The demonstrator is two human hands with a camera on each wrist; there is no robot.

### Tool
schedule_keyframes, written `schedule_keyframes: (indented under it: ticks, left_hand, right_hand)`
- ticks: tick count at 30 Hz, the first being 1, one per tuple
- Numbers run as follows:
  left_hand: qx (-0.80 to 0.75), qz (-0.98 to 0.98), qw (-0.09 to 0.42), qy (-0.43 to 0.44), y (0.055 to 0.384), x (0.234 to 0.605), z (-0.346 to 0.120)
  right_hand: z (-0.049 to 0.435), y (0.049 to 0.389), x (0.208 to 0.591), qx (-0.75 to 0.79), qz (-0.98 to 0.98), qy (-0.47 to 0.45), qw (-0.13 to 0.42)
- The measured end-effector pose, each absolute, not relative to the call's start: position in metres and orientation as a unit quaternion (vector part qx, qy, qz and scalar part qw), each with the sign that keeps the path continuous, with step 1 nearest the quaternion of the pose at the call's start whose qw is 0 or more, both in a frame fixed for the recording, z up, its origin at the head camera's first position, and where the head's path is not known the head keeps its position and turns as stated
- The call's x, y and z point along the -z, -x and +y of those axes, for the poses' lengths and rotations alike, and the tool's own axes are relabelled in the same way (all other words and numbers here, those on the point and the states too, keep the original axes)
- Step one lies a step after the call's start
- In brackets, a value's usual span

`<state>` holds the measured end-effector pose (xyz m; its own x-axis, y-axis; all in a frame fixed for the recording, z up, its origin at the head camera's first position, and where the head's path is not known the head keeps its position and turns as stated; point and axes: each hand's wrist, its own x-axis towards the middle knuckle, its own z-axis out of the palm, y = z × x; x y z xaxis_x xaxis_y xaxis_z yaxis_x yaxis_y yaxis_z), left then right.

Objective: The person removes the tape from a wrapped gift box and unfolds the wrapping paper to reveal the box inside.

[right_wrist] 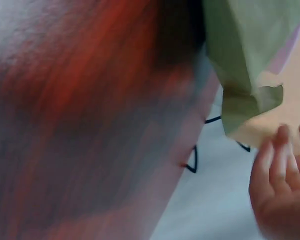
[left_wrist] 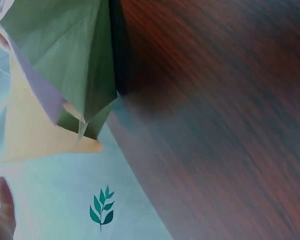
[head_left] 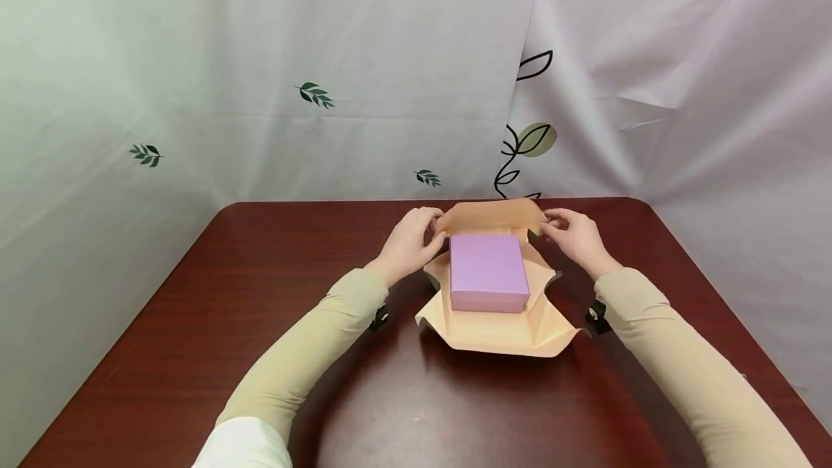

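Note:
A purple box [head_left: 487, 269] sits on a creased sheet of tan wrapping paper [head_left: 500, 331]. The paper's far flap [head_left: 490, 215] is raised behind the box. At the flap's left corner, my left hand [head_left: 411, 240] pinches the edge between thumb and fingers. My right hand [head_left: 577, 235] grips the right corner the same way; in the right wrist view its fingers [right_wrist: 277, 170] overlap the paper edge. Side and near flaps spread outward with bent, uneven edges. Seen from the left wrist, the paper's side [left_wrist: 65, 50] looks green in shade and hides most of the box.
Everything rests on a dark red-brown wooden table [head_left: 260, 295] with rounded far corners. A pale curtain [head_left: 364, 56] with leaf prints hangs behind it and along both sides. Dark wrist cameras [head_left: 596, 316] sit under both cream sleeves.

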<state>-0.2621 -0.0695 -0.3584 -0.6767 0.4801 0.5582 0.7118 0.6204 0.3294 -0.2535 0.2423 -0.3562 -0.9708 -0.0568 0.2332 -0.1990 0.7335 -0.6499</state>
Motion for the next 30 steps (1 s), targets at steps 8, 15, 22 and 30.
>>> schedule_keyframes:
  ticks: [8, 15, 22, 30]
  left_hand:
    - [0.194, -0.923, 0.09, 0.319, 0.264, 0.362, -0.066]
    - [0.093, -0.942, 0.036, 0.321, 0.271, 0.368, -0.062]
    - [0.05, -0.942, 0.031, 0.329, 0.276, 0.374, -0.061]
    - [0.051, -0.932, 0.071, 0.353, 0.277, 0.375, -0.062]
  right_hand:
    - [0.244, 0.262, 0.37, -0.354, -0.923, -0.153, 0.015]
    - [0.247, 0.269, 0.379, -0.197, -0.959, -0.202, -0.017]
    - [0.249, 0.27, 0.385, -0.097, -0.976, -0.184, -0.069]
    - [0.246, 0.268, 0.384, -0.106, -0.975, -0.17, -0.101]
